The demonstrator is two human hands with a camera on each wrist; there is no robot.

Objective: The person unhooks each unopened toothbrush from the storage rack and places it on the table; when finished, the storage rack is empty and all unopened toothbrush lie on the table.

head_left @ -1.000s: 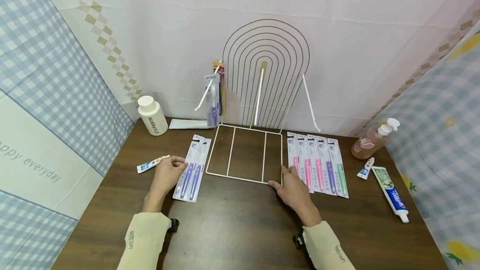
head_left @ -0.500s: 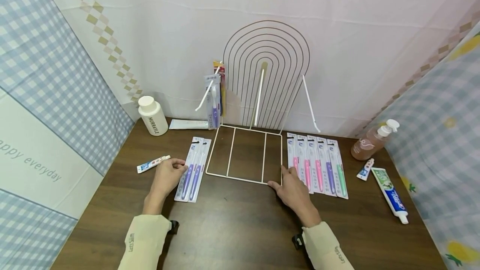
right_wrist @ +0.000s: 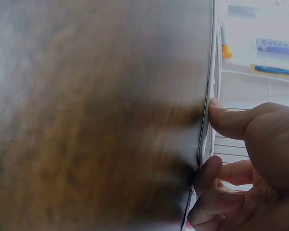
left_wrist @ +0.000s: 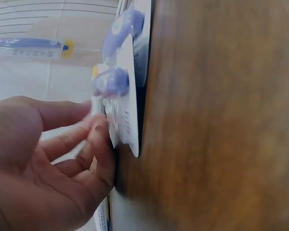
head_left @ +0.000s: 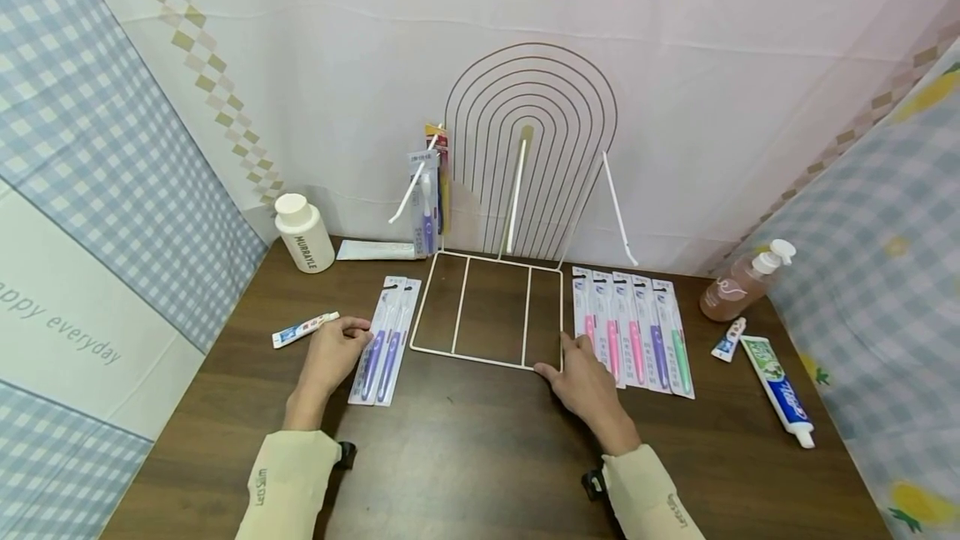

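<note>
Two packaged toothbrushes (head_left: 387, 365) with purple handles lie side by side left of a white wire display rack (head_left: 491, 361). My left hand (head_left: 337, 352) pinches the left pack's edge between thumb and fingertips. In the left wrist view, the purple brush ends (left_wrist: 113, 82) stand out just beyond my left fingers (left_wrist: 100, 134). At the rack's front right corner, my right hand (head_left: 587, 377) holds the base wire, thumb on the front bar and fingers along the side bar. The right wrist view shows my right thumb (right_wrist: 226, 120) against the wire.
Several packaged toothbrushes (head_left: 637, 340) lie in a row right of the rack. More packs (head_left: 426, 198) hang on its left hook. A white bottle (head_left: 303, 236), small toothpaste tube (head_left: 303, 329) and white tube (head_left: 375, 250) are left; a pump bottle (head_left: 742, 282) and toothpaste tube (head_left: 780, 394) right.
The left toothbrush pack in my left hand has shifted slightly right and sits straighter beside its neighbour. My right hand stays at the rack corner.
</note>
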